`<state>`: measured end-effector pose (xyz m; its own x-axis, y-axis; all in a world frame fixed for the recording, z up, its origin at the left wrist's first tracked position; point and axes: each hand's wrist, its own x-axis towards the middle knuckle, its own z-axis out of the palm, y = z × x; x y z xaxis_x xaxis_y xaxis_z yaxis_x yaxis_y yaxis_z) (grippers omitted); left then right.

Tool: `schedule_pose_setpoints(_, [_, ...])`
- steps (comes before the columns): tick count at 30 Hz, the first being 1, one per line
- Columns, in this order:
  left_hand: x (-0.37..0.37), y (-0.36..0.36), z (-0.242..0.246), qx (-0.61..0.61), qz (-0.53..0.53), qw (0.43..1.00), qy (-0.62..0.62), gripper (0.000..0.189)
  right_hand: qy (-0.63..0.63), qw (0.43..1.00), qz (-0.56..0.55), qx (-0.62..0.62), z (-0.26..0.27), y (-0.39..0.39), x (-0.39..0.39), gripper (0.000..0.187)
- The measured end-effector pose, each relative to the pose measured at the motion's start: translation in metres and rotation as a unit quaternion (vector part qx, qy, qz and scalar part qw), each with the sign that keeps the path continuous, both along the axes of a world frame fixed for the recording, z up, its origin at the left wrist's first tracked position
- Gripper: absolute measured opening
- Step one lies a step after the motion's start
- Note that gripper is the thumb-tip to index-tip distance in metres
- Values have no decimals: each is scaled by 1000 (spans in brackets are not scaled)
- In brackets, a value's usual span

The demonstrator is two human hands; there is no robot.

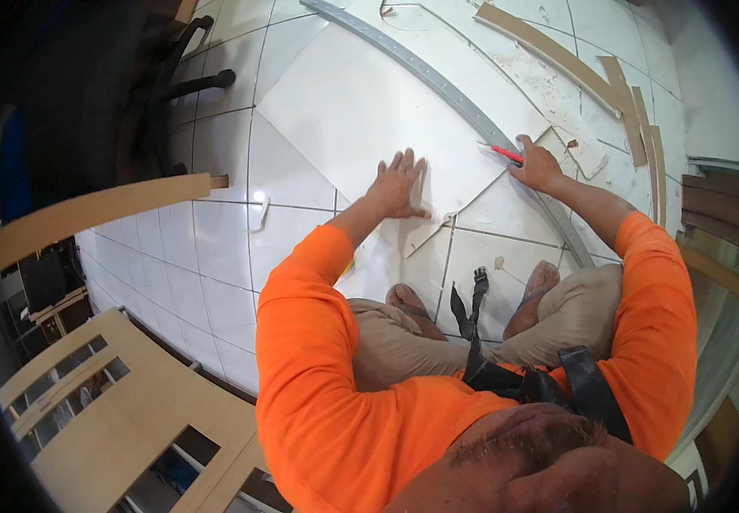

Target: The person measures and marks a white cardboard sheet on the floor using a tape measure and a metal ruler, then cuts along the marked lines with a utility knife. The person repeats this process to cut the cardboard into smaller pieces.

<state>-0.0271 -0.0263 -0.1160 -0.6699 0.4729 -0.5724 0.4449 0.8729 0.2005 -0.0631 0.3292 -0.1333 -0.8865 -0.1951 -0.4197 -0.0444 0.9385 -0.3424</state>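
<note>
A flat white board (pixel 369 109), perhaps plasterboard, lies on the tiled floor before me. My left hand (pixel 399 189) rests on it, palm down with the fingers spread, near its lower edge. Across the board runs a long grey perforated metal profile (pixel 433 70), which extends past the right corner towards my right knee. My right hand (pixel 534 165) is beside the profile and grips a red utility knife (pixel 506 154). The knife's thin tip points left over the board. How firmly this hand touches the profile cannot be told.
Cut board strips (pixel 555 54) with brown faces lie at the upper right, near broken scraps (pixel 591 154) and white crumbs. A black chair base (pixel 196 86) stands at the upper left. A slatted wooden panel (pixel 119 410) is at the lower left. A black strap (pixel 472 308) hangs between my feet.
</note>
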Motion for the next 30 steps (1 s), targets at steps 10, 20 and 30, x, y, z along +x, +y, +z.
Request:
schedule_pose_setpoints(10, [78, -57, -11, 29, 353, 935, -7, 139, 138, 985, -34, 95, 0, 87, -42, 39])
schedule_pose_setpoints(20, [98, -52, -29, 186, 685, 690, -140, 140, 150, 980, -93, 91, -10, 108, -56, 28])
schedule_pose_setpoints(30, [106, -42, -31, 262, 791, 489, -256, 136, 72, 993, -91, -26, -50, 55, -91, 33])
